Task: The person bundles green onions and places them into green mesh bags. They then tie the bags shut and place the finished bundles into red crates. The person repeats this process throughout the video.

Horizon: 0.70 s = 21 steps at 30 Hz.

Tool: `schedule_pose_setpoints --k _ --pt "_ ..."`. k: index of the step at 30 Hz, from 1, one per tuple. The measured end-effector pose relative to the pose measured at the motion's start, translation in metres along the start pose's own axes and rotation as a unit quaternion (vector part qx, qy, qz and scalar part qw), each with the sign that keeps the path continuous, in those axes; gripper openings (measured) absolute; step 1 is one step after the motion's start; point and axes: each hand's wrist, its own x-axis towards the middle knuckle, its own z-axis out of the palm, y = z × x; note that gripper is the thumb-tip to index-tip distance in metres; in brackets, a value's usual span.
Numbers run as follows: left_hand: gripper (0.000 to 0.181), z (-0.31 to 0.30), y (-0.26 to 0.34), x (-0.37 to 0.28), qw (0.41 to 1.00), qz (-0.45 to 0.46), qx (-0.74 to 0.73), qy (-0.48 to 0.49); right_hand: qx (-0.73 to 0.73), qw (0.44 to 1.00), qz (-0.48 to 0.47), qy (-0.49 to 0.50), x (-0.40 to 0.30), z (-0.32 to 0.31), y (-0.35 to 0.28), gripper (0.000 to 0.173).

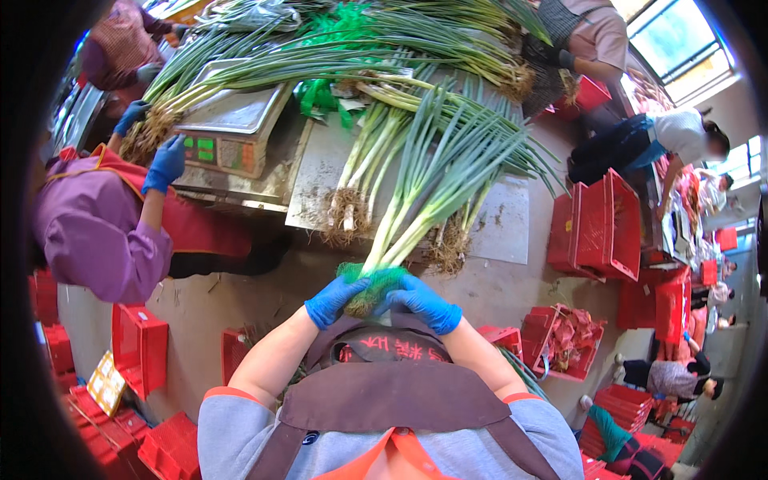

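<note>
My left hand [335, 301] and my right hand [427, 303], both in blue gloves, grip a green mesh net [379, 283] from either side. The net covers the root end of a bunch of large green onions [414, 219], just in front of my apron. Its leaves fan away from me over the metal-topped table [507, 222]. Left of this bunch lie more onions [366, 156] with bare, soil-covered roots [347, 213] towards me. Another root clump [450, 243] shows to its right at the table's edge.
On the left, a co-worker's blue-gloved hand [166, 162] is by a weighing scale [231, 114] bearing onions. Green netting [318, 96] and a large onion pile [444, 36] lie at the back. Red crates [141, 348] stand left; another crate [591, 225] stands right. Other people work beyond.
</note>
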Motion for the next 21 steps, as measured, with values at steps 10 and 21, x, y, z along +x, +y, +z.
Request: schedule_pose_setpoints --k 10,21 --pt "0.056 0.009 0.005 0.015 0.99 0.006 0.142 0.023 -0.048 0.991 -0.028 0.125 0.022 -0.031 0.012 0.03" --pt "0.05 0.001 0.014 0.017 0.999 -0.044 0.022 0.01 -0.047 0.998 0.023 0.029 0.021 -0.051 0.009 0.027"
